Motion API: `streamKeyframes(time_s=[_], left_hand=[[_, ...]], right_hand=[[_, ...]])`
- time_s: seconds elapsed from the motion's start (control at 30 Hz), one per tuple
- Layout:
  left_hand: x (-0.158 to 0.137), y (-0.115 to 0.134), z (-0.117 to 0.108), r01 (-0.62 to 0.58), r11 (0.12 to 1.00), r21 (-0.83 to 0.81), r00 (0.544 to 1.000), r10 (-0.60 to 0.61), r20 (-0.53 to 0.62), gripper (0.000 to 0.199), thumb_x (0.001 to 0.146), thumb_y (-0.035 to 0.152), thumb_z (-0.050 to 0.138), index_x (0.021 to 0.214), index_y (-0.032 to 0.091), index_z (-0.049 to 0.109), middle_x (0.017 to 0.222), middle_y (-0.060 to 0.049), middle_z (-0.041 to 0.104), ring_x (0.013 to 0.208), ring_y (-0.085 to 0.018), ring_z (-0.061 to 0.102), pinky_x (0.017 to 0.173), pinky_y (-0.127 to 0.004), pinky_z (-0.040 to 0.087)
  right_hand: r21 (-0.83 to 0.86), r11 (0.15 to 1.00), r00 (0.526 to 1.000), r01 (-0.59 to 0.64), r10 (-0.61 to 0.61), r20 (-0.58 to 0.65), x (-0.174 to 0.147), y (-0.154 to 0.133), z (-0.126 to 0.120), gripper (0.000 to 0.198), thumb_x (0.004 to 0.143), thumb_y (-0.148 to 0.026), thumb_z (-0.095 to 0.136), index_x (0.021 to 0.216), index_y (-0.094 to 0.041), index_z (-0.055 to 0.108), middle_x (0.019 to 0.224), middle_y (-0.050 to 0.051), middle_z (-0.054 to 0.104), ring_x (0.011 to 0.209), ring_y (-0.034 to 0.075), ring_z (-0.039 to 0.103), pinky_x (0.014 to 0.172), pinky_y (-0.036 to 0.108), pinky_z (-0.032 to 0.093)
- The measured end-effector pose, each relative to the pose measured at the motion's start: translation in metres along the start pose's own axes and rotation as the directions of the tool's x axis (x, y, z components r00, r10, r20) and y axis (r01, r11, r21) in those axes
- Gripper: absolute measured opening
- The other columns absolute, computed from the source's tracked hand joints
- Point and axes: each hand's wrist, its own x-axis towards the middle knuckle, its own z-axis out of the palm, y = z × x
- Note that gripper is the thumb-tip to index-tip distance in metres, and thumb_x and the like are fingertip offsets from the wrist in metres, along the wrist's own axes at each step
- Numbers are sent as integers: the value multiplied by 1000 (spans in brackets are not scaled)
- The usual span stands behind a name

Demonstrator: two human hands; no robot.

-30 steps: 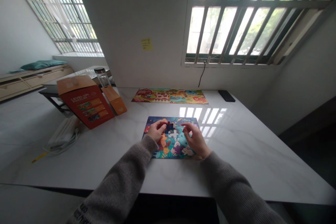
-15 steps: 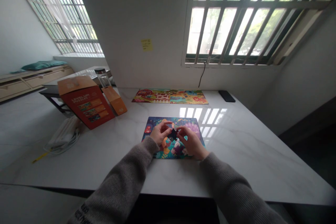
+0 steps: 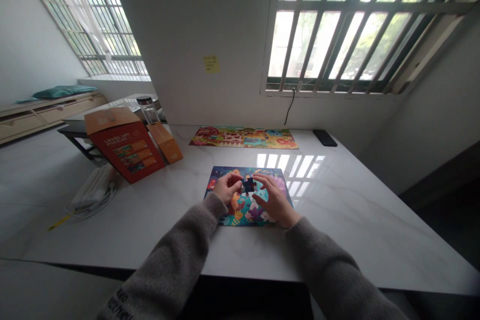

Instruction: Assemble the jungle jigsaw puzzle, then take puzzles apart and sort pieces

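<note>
Left-hand grip (image 3: 226,190) pinches a small, dark blue, knobbed jigsaw piece (image 3: 249,185) by its left side, between thumb and fingertips. Right-hand grip (image 3: 275,201) is loose, thumb and fingers parted around the piece's right edge; whether they touch it, I cannot tell. Both wrists come out of grey knit sleeves (image 3: 168,260). The piece is over a rectangular, multicoloured jigsaw puzzle (image 3: 255,214) with animals and plants on it, lying flat on a white, marble-veined surface (image 3: 356,210). Well to the left lies a looped white cord (image 3: 92,212), and just beyond it stands a red-orange cardboard box (image 3: 131,152), a smaller orange carton (image 3: 166,142) beside it. Past the puzzle, a long, bright, illustrated strip (image 3: 243,137) lies near the wall (image 3: 225,10), a flat black phone (image 3: 324,138) to its right. Behind the carton stands a clear, dark-lidded jar (image 3: 150,114). A yellow paper note (image 3: 211,64) is on the wall, left of a barred window (image 3: 318,40).
</note>
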Motion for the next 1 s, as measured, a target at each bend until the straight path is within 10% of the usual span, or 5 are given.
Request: streamKeyframes(time_s=[0.33,0.6,1.0], left_hand=[[2,-3,-7,-54,983,178,997,63,-43,26,87,32,57,104,14,64,75,-2,63,64,-14,61,63,-28,53],[6,-15,-25,-284,558,780,948,286,140,17,86,14,54,89,17,70,92,-7,67,95,-23,58,90,-38,48],[3,-18,-25,-312,463,830,948,210,239,19,88,17,54,88,19,73,95,-9,66,96,-25,55,90,-40,47]], right_hand=[[-185,982,999,42,-45,-11,3,9,-8,32,91,-25,63,123,-26,61,122,10,64,115,27,57,98,47,48],[-330,942,991,62,-20,129,7,28,0,18,91,-24,64,108,-25,70,116,8,68,106,25,58,93,42,47],[-414,904,954,109,21,298,19,22,6,14,90,-28,68,102,-26,74,113,7,69,104,24,57,91,41,44]])
